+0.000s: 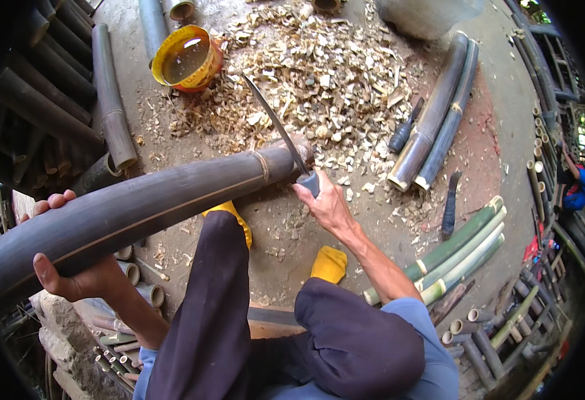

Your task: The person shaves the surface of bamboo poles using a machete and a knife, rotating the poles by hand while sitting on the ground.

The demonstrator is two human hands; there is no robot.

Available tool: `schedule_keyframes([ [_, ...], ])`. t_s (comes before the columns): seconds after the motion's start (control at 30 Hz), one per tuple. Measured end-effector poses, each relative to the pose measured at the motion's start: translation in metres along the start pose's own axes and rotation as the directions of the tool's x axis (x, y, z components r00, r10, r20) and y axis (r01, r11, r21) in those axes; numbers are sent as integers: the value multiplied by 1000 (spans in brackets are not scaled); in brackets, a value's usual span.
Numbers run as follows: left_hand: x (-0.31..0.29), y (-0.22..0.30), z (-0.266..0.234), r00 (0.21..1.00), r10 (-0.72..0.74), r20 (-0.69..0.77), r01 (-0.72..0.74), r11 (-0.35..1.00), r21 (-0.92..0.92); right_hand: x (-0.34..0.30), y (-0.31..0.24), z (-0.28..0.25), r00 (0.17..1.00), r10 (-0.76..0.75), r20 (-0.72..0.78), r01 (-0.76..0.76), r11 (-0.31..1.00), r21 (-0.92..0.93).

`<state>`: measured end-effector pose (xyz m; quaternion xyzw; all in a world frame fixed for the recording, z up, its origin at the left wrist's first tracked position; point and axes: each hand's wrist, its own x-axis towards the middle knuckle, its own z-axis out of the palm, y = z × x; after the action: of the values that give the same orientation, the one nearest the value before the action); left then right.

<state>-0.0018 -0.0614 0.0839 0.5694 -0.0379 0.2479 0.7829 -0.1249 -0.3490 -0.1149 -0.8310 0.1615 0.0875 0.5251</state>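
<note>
A long, thick, dark bamboo pole (152, 200) slants across the front of me, from the left edge up to the middle. My left hand (82, 280) cradles it from below, with the fingertips showing over its far side and the thumb on the near side. My right hand (326, 202) is closed round the grey handle of a curved hand saw (276, 120). The saw's slim dark blade crosses the pole close to its far end, just beyond a pale ring at a joint. Under that end is a brownish support, mostly hidden.
Light wood chips (319, 73) cover the floor ahead, beside a yellow-and-red bucket (189, 60) of murky liquid. Dark bamboo lengths (432, 113), a dark-handled knife (450, 207) and green bamboo pieces (449, 253) lie at right. More poles (49, 93) are stacked at left.
</note>
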Motion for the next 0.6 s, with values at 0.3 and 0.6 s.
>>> schedule_keyframes([
  [0.3, 1, -2, 5, 1000, -4, 7, 4, 1000, -3, 3, 25, 9, 993, -79, -86, 81, 997, 14],
  [0.6, 17, -1, -33, 959, 52, 278, 5, 980, -200, -6, 0, 1, 865, -402, -299, 449, 887, 106],
])
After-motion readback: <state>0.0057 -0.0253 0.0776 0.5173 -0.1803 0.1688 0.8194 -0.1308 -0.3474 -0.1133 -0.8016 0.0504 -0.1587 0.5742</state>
